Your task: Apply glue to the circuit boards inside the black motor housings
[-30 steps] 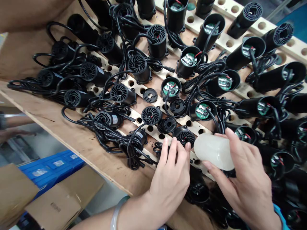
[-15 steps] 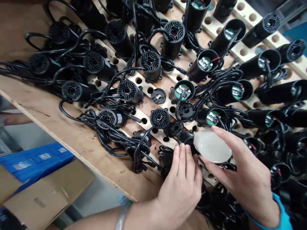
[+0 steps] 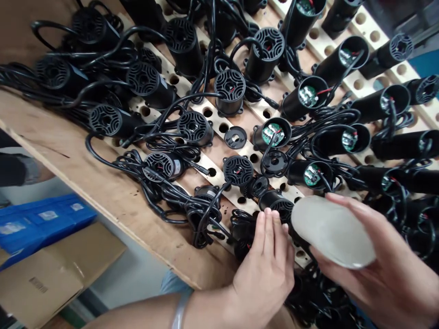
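**Head view: hands by the black tubes**

Right hand (image 3: pixel 387 269) grips a cloudy white bottle (image 3: pixel 331 230) – low on the right. Left hand (image 3: pixel 265 269) lies flat, holding nothing – fingertips touching a black tube (image 3: pixel 276 203) on the wooden board (image 3: pixel 113 196).

Black tubes (image 3: pixel 260 59) and tangled cables (image 3: pixel 171 192) crowd the wooden rack (image 3: pixel 219 119) from far left to far right, leaving only narrow gaps between rows. The bare bench (image 3: pixel 85 178) strip along the near left edge gives open passage. Both hands (image 3: pixel 267 269) fill the near right corner.
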`<state>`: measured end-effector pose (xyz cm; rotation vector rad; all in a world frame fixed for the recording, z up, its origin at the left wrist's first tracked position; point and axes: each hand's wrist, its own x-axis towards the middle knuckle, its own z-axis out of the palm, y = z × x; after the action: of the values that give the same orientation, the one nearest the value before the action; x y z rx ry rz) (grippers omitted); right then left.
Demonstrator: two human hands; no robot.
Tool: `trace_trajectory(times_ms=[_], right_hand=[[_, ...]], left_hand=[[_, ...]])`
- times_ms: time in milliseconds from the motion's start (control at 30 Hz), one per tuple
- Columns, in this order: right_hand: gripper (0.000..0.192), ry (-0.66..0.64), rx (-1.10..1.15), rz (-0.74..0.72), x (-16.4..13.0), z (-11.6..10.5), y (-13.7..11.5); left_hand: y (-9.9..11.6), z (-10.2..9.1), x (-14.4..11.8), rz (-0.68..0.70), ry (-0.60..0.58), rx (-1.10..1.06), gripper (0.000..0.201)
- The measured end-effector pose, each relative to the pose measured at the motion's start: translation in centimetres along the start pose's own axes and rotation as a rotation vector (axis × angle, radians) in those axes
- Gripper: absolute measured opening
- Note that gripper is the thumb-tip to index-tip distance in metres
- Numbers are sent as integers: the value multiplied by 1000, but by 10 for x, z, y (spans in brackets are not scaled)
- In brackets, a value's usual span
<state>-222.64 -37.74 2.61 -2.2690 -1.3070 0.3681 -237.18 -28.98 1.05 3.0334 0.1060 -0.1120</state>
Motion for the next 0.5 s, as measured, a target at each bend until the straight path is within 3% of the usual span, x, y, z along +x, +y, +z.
trace_trajectory(times_ms=[100,233,367,500], right_hand=[[65,-9,-53,-42,2,2,-3],[68,66,-32,35,4,0,-8],[65,-16,-86,2,2,-3,-9],[62,52,-85,130,4,-6,-11]], left_hand=[[1,0,-1,-4,4,12,47],[1,0,-1,-3,-7,31,48],[1,0,-1,5,-2,36,49],[1,1,0,-10,8,30,49]])
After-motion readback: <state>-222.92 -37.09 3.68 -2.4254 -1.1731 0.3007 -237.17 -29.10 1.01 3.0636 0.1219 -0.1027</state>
